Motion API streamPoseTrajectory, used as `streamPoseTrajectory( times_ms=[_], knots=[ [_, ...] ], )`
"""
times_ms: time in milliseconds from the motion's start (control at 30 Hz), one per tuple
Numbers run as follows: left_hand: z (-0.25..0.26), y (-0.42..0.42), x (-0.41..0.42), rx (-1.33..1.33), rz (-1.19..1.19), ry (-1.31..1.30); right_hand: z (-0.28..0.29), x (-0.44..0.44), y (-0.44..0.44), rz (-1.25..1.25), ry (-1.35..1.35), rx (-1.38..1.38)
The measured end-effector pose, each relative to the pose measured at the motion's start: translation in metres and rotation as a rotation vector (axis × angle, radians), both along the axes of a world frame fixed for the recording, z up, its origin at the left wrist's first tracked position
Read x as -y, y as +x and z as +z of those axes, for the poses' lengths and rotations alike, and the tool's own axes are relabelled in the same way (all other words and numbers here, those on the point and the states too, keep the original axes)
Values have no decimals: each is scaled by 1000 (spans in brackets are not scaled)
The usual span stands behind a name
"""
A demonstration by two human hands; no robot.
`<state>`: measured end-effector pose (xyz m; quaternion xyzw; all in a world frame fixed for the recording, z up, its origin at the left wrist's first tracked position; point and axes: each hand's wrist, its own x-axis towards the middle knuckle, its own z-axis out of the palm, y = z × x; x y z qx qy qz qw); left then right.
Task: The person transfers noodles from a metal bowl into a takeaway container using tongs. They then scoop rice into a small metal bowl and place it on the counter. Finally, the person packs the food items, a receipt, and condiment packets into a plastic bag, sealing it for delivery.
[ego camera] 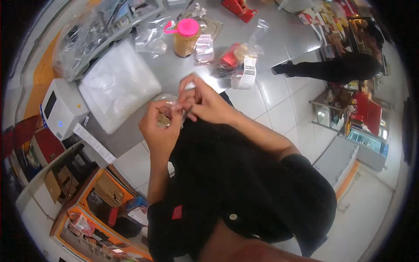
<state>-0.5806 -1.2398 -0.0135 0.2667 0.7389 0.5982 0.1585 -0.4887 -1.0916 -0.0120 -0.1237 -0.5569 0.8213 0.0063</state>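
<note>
A small clear plastic bag with something yellowish inside hangs at the table's near edge, in front of my black shirt. My left hand grips its gathered top between thumb and fingers. Against those fingertips, my right hand pinches the same gathered plastic, its index finger bent and raised. Something small and white shows between the right hand's fingers; I cannot tell what it is. The fingers hide most of the bag's neck.
On the metal table stand a pink-lidded jar, a filled bag with a printed slip and a red tape dispenser. At left are a stack of clear bags and a label printer. A person stands beyond, at right.
</note>
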Motion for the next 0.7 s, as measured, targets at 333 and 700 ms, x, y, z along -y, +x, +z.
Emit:
streamPoseTrajectory(
  times_ms=[333, 700],
  knots=[
    [65, 38, -80, -10, -469, 211, 55, -47, 91, -286, 432, -228],
    [42, 64, -179, -362, -355, 14, 76, -165, 181, -221, 563, 141]
  ],
)
